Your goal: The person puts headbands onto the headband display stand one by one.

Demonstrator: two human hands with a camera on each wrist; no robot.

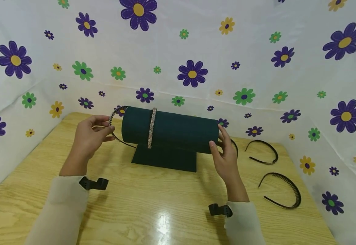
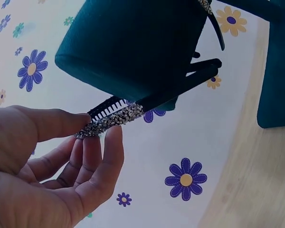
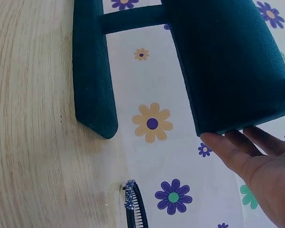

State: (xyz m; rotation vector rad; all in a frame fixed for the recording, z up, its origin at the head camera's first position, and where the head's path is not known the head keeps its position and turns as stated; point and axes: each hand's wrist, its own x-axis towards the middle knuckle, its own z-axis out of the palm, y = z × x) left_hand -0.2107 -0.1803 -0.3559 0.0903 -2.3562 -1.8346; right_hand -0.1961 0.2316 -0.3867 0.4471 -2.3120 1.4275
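A dark green cylindrical headband display stand [image 1: 184,131] stands on the table. Around its roll, left of the middle, sits a glittery headband [image 1: 151,128]. My left hand [image 1: 89,136] pinches another headband [image 2: 116,118] between thumb and fingers at the roll's left end. This one has a silver, sparkly top and black comb teeth inside; its arms reach along either side of the roll's end. My right hand [image 1: 226,158] grips the roll's right end, thumb on the near side and fingers at the end's edge.
Two dark toothed headbands, one farther back [image 1: 271,149] and one nearer [image 1: 294,190], lie on the wooden table [image 1: 135,207] at the right. Another headband [image 1: 235,148] shows partly behind my right hand. White flower-print cloth [image 1: 156,44] encloses the back and sides.
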